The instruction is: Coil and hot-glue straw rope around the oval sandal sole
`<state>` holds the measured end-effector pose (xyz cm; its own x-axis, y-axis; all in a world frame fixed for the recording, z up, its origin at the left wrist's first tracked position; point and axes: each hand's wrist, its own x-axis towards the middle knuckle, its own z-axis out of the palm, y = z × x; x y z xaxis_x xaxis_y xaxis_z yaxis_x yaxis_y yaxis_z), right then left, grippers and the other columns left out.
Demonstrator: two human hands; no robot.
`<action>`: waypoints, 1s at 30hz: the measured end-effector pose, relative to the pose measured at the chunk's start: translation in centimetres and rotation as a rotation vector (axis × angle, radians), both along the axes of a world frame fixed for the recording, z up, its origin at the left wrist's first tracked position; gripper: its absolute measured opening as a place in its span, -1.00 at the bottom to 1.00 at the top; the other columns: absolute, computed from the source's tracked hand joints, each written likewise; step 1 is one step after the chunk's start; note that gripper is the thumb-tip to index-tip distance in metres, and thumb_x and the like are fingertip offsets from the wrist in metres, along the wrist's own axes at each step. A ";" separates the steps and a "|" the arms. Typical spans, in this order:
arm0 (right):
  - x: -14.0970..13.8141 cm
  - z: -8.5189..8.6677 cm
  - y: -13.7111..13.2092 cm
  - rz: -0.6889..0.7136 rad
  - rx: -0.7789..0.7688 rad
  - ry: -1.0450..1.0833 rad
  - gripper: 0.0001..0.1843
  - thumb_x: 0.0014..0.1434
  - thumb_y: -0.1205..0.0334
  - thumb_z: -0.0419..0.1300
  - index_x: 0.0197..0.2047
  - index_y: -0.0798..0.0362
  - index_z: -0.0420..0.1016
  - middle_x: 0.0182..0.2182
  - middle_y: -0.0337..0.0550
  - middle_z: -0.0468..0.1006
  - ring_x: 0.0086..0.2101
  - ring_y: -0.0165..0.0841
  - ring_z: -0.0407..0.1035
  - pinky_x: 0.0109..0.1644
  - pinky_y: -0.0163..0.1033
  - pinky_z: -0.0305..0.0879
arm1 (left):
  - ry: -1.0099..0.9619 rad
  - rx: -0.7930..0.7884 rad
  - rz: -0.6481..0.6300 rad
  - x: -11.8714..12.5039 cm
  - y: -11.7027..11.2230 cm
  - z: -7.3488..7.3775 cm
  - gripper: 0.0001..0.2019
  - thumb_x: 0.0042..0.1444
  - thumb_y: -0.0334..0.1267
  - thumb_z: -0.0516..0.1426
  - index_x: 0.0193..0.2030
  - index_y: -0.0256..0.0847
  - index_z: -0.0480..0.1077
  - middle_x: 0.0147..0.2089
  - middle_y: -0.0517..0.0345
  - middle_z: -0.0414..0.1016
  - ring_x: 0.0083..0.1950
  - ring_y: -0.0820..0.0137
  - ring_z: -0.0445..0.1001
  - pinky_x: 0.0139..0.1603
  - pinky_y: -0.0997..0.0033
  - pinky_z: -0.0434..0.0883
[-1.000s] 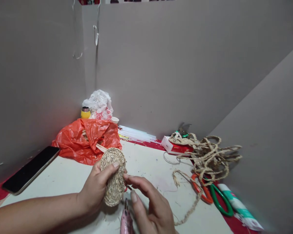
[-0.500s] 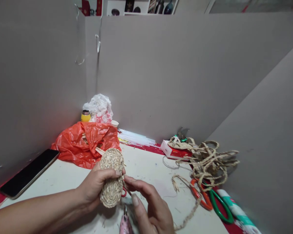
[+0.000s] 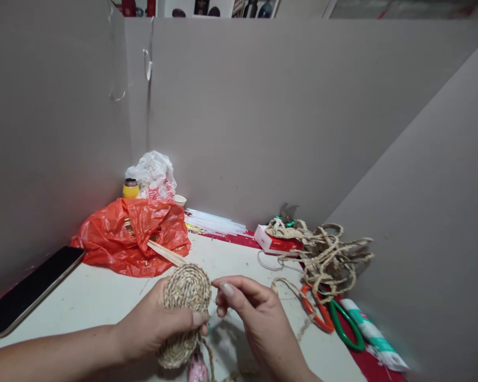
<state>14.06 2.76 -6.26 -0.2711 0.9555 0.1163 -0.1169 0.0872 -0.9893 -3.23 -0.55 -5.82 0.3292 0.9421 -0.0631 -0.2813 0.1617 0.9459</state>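
Note:
My left hand (image 3: pixel 163 318) is closed around an oval coiled piece of braided straw (image 3: pixel 187 286), thumb across its middle, and holds it tilted above the table. Close by its right edge, my right hand (image 3: pixel 255 313) has thumb and index finger pinched together, the fingertip right beside the rim. Whatever is in the pinch is too small to make out. A straw cord (image 3: pixel 209 353) hangs below the piece. Under it lies a pink-handled tool (image 3: pixel 198 367), partly hidden by the straw piece.
On the white table (image 3: pixel 219 254) lie a red plastic bag (image 3: pixel 123 254) with sticks, a phone (image 3: pixel 32 289), clear glue-like sticks (image 3: pixel 217 222), a heap of braided cord (image 3: pixel 326 254), orange handle (image 3: pixel 316 313), green handle (image 3: pixel 346 326) and a green-white tube (image 3: pixel 374 334). Grey partitions surround it.
The straw piece has moved slightly down and turned a little in my left hand. My right hand has gone from the piece's middle to its upper right edge, fingers now pinched.

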 end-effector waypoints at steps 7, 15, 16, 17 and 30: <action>-0.3 -1.2 -0.9 0.314 -0.070 0.172 -0.48 0.19 -0.16 0.13 0.12 -0.08 0.39 0.05 -0.03 0.47 -0.01 -0.14 0.37 0.10 -0.06 0.22 | -0.020 -0.024 -0.202 0.9 -0.4 -0.5 -0.85 -0.07 -0.33 0.21 -0.33 -0.30 0.39 -0.46 0.17 0.44 -0.45 0.44 0.38 -0.37 0.43 0.35; -0.9 -1.3 -1.8 0.497 -0.152 0.281 -0.57 0.29 -0.06 0.05 0.14 -0.09 0.35 0.05 -0.04 0.48 -0.08 -0.23 0.41 0.01 -0.12 0.25 | -0.013 -0.165 -0.241 1.9 -1.1 -0.7 -0.86 -0.22 -0.38 0.17 -0.43 -0.31 0.39 -0.54 0.18 0.41 -0.52 0.46 0.35 -0.42 0.42 0.34; -1.0 -1.3 -1.8 0.501 -0.155 0.297 -0.59 0.30 -0.05 0.05 0.12 -0.08 0.37 0.01 -0.05 0.51 -0.10 -0.25 0.42 0.00 -0.13 0.26 | -0.017 -0.184 -0.241 1.9 -1.1 -0.8 -0.86 -0.22 -0.39 0.17 -0.42 -0.31 0.39 -0.54 0.18 0.41 -0.52 0.45 0.36 -0.42 0.42 0.34; -1.0 -1.3 -1.7 0.506 -0.155 0.315 -0.59 0.29 -0.05 0.06 0.11 -0.06 0.38 -0.02 -0.05 0.52 -0.11 -0.25 0.41 -0.01 -0.14 0.26 | -0.022 -0.198 -0.244 1.9 -1.1 -1.0 -0.85 -0.23 -0.39 0.17 -0.41 -0.31 0.39 -0.53 0.17 0.42 -0.51 0.45 0.37 -0.41 0.41 0.34; -1.3 -1.3 -1.8 0.467 -0.166 0.381 -0.37 0.32 -0.19 -0.13 -0.06 0.15 0.52 -0.35 -0.05 0.61 -0.29 -0.24 0.46 -0.07 -0.09 0.29 | -0.088 -0.321 -0.282 2.4 -1.5 -1.6 -0.70 -0.27 -0.47 0.25 -0.29 -0.27 0.42 -0.41 0.18 0.51 -0.40 0.41 0.45 -0.31 0.39 0.39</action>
